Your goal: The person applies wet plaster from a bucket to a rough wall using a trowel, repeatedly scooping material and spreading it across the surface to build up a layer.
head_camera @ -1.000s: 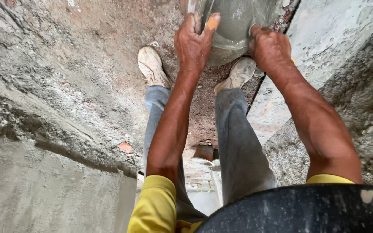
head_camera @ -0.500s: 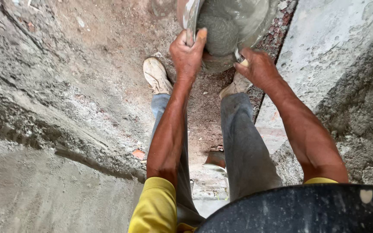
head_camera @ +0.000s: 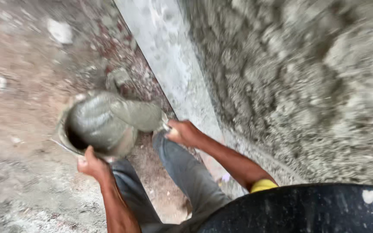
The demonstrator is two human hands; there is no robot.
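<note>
The left hand grips the pan at its near rim, fingers curled shut. The pan is full of wet mortar and tilts above the floor, seemingly mid-lift. The right hand clenches its right rim. A rough wall stands right of the pan. Such a load calls for firm, level holding.

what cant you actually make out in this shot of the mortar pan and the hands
- Head view, whole frame: motion blur smears the rough wall and ground, so no fine detail reads.
- Mortar pan: its dark inside is shadowed; how full it is stays unclear.
- Left hand: fingertips hidden under the pan's rim.
- Right hand: grip blurred; a small pale thing at the fingers cannot be identified.
- Feet: not visible.
- Black rounded object: cut off by the bottom edge.
</note>
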